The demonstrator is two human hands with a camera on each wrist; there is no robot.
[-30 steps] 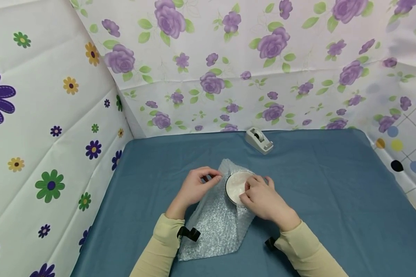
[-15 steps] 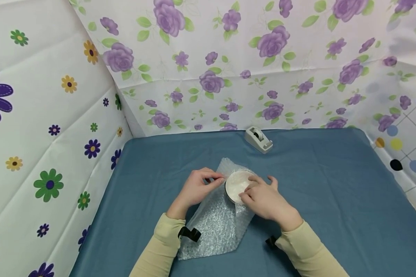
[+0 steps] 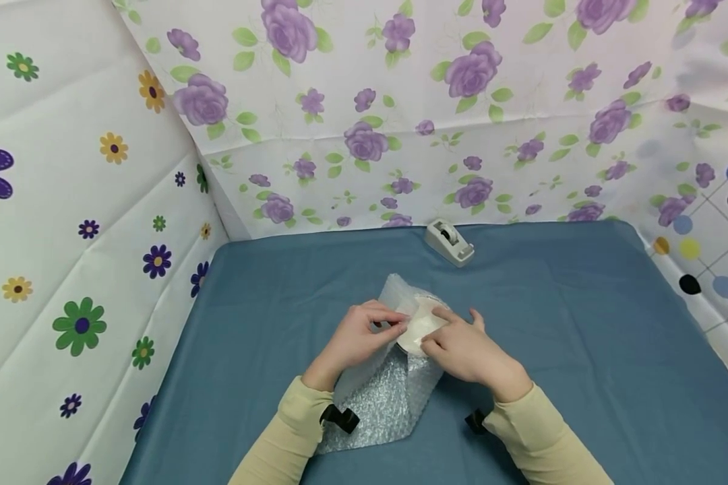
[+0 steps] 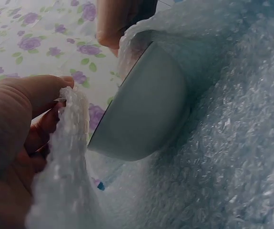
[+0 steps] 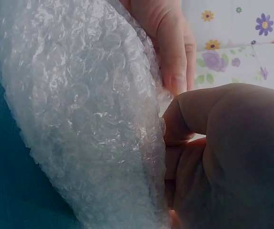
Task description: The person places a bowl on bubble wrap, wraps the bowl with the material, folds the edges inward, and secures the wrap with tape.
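Note:
A white bowl [image 3: 414, 339] with a dark rim sits on a sheet of bubble wrap [image 3: 383, 411] in the middle of the table. My left hand [image 3: 360, 337] pinches the sheet's left edge between thumb and fingers, at the bowl's left rim. In the left wrist view that lifted edge stands beside the bowl [image 4: 144, 109], whose pale outer side shows. My right hand [image 3: 470, 350] reaches over the right rim, its bent fingers holding the folded-over wrap against the bowl's inside. The right wrist view shows bubble wrap [image 5: 79, 109] covering the bowl's right side; the right fingertips are hidden behind it.
A white tape dispenser [image 3: 449, 242] stands at the table's back edge, beyond the bowl. Blue cloth [image 3: 582, 323] covers the table. Flower-patterned sheets [image 3: 364, 101] hang behind it and along the left side.
My left hand has moved right and slightly up, drawing the bubble wrap's edge over the bowl's left rim. The right hand's fingers have spread a little inside the bowl.

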